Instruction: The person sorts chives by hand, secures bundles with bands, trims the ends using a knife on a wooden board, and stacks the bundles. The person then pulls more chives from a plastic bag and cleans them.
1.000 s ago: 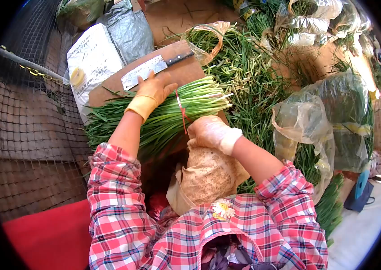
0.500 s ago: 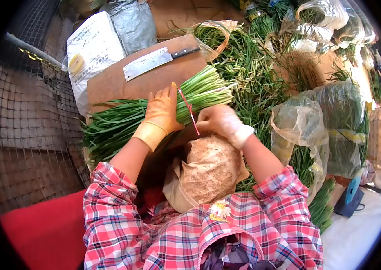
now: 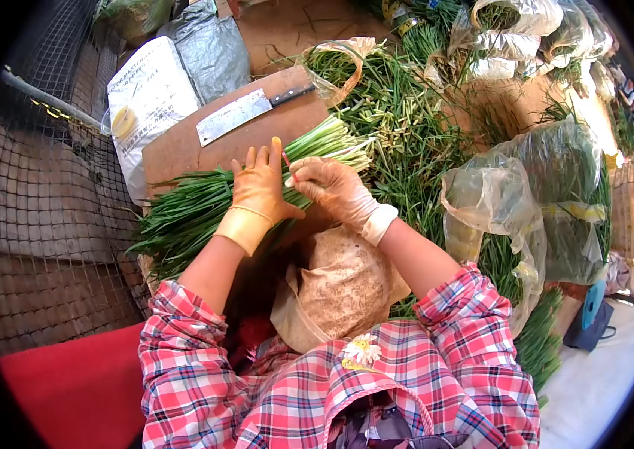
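A bundle of long green stalks [image 3: 190,213] lies across a brown board [image 3: 171,153], pale cut ends to the right. My left hand [image 3: 257,187], in an orange glove, rests on top of the bundle with its fingers apart. My right hand [image 3: 332,187], in a pale glove, is at the bundle's right part, its fingers pinched on the red tie [image 3: 285,159], which is mostly hidden by the hand. Beyond the bundle, a cleaver [image 3: 235,118] with a black handle lies flat on the board.
A white printed sack [image 3: 151,93] and a grey bag [image 3: 212,56] lie at the back left. Loose stalks and cuttings [image 3: 399,112] are heaped to the right. Plastic-wrapped bundles [image 3: 568,202] stand further right. Black netting [image 3: 40,209] hangs at the left. A stained cloth [image 3: 347,280] covers my knee.
My right hand has moved up and left from below the bundle onto the red tie. My left hand has shifted from near the cleaver down onto the stalks.
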`<state>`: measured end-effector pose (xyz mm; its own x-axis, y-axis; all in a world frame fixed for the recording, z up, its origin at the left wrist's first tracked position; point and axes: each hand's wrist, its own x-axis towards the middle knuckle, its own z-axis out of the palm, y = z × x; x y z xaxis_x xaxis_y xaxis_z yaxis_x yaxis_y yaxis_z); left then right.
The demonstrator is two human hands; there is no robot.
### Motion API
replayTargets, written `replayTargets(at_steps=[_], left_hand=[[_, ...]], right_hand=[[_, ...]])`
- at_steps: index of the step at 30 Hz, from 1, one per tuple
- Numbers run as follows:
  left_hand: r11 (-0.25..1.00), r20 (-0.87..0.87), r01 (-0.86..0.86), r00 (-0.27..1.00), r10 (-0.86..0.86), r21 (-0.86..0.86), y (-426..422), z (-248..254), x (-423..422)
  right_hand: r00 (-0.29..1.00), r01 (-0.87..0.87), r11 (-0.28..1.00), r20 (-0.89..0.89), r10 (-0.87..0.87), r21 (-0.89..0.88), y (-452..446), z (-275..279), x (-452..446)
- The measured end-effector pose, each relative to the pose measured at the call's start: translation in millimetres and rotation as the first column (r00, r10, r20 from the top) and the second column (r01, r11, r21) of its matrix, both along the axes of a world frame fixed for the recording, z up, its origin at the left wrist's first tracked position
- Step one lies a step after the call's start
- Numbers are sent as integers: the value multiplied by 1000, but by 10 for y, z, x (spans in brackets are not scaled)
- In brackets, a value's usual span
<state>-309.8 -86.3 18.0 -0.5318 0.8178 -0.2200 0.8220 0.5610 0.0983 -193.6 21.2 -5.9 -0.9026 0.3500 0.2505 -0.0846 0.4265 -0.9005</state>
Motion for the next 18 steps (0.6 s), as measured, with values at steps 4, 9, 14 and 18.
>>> replayTargets(at_steps=[4,9,14,18], left_hand=[[998,-125,-58,991,55,-17,83,-149,194],[989,-197,-61,976,88,137,121,-508,41],[994,42,-106,993,108,-37,347,-221,-67],[995,38,-93,995,95,-35,480,-206,-30]], right_hand=[[995,52,824,95,2,-565,-67,128,-75],[815,-103,755,380,437,-647,127,205,41],[796,-35,585,331,507,-810,266,-220,376],[804,-30,720,411,430,-694,351,151,427]])
